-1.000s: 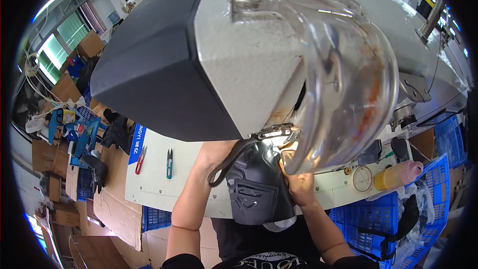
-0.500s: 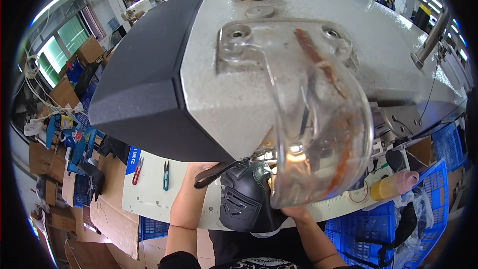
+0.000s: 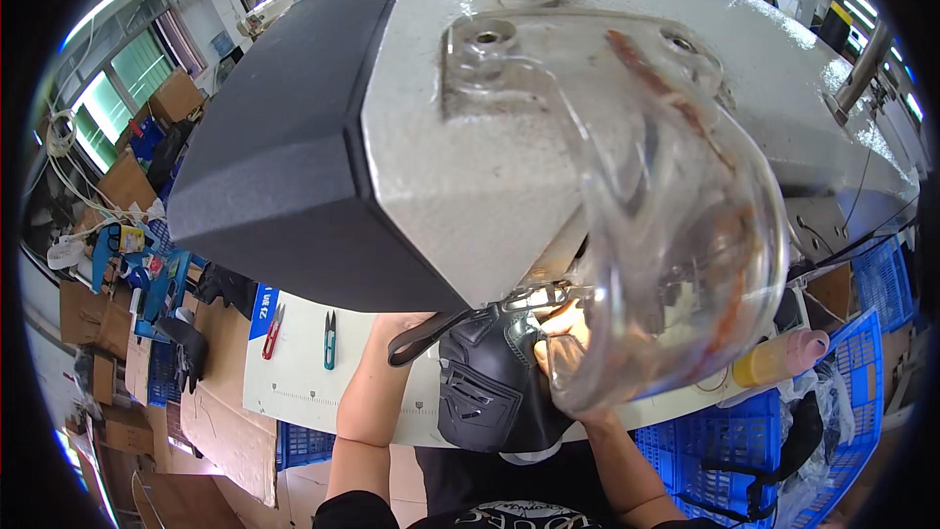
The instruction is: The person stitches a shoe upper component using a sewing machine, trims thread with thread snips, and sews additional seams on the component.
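A black leather piece [image 3: 480,394] with stitched panels and small slots lies under the sewing machine head [image 3: 470,167]. From its upper left a black strap loop [image 3: 423,338] sticks out. My right hand [image 3: 560,331] grips the right side of the leather with bent fingers, lit by the machine's lamp and partly covered by the clear plastic guard [image 3: 676,313]. My left hand [image 3: 409,320] reaches in behind the dark front cover of the machine; only its wrist end shows, and its fingers are hidden. The needle area is mostly hidden too.
Red-handled thread snips [image 3: 273,333] and teal thread snips [image 3: 329,341] lie on the white table [image 3: 294,377] at left. A pink-capped bottle [image 3: 780,359] of yellow liquid lies at right. Blue crates [image 3: 710,451] stand right, with cardboard [image 3: 230,421] at left.
The machine head and guard sit slightly higher in view, the guard also further right. More of my right fingers shows beside the guard. The leather piece has barely shifted.
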Available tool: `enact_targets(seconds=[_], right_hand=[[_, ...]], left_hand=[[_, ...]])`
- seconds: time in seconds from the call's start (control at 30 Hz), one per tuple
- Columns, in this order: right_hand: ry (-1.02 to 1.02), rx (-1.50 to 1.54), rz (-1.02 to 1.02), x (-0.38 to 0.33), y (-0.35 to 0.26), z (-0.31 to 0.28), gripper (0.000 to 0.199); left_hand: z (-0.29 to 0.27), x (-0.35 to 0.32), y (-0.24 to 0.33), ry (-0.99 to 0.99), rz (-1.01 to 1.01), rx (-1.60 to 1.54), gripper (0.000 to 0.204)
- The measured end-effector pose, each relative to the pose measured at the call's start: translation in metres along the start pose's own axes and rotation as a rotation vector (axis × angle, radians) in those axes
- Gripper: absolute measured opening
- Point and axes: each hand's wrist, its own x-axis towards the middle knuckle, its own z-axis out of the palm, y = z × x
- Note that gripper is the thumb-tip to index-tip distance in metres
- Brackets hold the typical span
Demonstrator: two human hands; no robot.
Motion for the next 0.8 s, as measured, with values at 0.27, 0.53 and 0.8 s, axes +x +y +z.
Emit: enact_targets(seconds=[0.27, 0.53, 0.8], right_hand=[[0.072, -0.013, 0.066, 0.012, -0.019, -0.001, 0.015], [0.074, 0.02, 0.269, 0.014, -0.027, 0.0, 0.021], [0.021, -0.207, 0.296, 0.024, -0.042, -0.002, 0.021]], left_hand=[[-0.001, 0.005, -0.005, 0.011, 0.026, -0.008, 0.014], [-0.001, 0.015, -0.011, 0.05, 0.07, -0.02, 0.014], [-0.001, 0.022, -0.014, 0.083, 0.123, -0.022, 0.015]])
